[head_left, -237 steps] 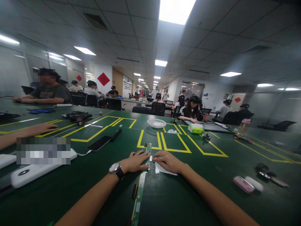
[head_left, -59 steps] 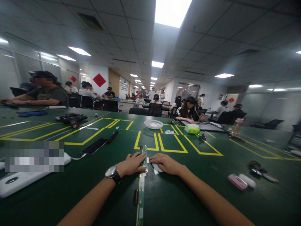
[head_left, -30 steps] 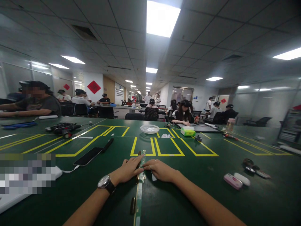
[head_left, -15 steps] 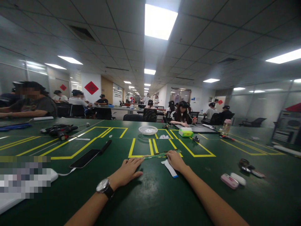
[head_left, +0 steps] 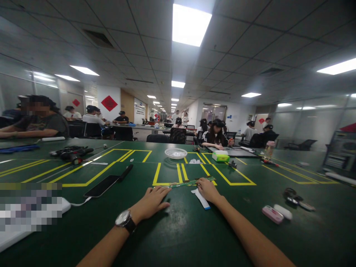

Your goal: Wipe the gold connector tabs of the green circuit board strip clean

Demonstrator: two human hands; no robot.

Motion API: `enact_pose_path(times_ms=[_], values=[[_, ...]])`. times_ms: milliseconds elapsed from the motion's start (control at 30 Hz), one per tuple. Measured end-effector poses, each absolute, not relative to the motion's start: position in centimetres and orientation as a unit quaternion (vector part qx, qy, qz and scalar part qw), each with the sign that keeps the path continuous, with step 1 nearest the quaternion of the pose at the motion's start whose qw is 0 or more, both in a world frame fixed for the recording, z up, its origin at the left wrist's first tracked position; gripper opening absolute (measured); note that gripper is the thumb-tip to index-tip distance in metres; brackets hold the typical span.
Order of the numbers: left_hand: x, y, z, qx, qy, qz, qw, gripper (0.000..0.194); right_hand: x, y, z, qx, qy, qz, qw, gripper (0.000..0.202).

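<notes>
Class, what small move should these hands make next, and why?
Perhaps bring the left hand inward over the green circuit board to steady it: this hand reaches only the board's left end, while the right hand lies over its right part.

On the table point(head_left: 178, 237), a white basket point(head_left: 176, 157) sits at 12 o'clock, a green-and-white pack point(head_left: 221, 157) at 1 o'clock, a pink case point(head_left: 273, 214) beside a white case point(head_left: 283, 211) at 2 o'clock, a black phone point(head_left: 102, 185) at 10 o'clock.

Green bench point(head_left: 178, 237), yellow tape point(head_left: 239, 184): circuit strip point(head_left: 186, 183) from left grip point(head_left: 150, 203) to right grip point(head_left: 207, 189), white ribbon point(head_left: 203, 201) beside right, phone point(head_left: 101, 186) outboard of left, basket point(head_left: 176, 152) beyond both.
</notes>
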State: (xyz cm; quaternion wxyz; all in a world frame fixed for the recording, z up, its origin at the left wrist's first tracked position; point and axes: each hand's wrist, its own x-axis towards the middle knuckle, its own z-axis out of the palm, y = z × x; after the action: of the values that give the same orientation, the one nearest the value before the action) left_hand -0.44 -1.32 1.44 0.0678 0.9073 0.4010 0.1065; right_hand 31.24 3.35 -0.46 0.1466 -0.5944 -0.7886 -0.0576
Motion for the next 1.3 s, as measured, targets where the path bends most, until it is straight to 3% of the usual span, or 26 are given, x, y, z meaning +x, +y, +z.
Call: enact_pose_path(times_ms=[333,800,1067,1300], values=[[-0.2,-1.8,1.9,0.905,0.41,0.088,0.071,0.055,31.2,3.2,-0.2,-0.586,-0.797,-0.038,0.14,0.034],[-0.3,-1.8,2.0,0.909,0.396,0.109,0.075,0.052,32.3,3.7,-0.9,-0.571,-0.814,0.027,0.107,0.052],[0.0,-2.0,2.7,0.906,0.403,0.115,0.061,0.049,29.7,1.7,1.2,-0.43,-0.891,0.045,0.142,0.044],[-0.5,-1.3,1.6,0.907,0.404,0.107,0.056,0.053,23.8,-2.2,1.8,-0.271,-0.949,0.048,0.156,0.05]])
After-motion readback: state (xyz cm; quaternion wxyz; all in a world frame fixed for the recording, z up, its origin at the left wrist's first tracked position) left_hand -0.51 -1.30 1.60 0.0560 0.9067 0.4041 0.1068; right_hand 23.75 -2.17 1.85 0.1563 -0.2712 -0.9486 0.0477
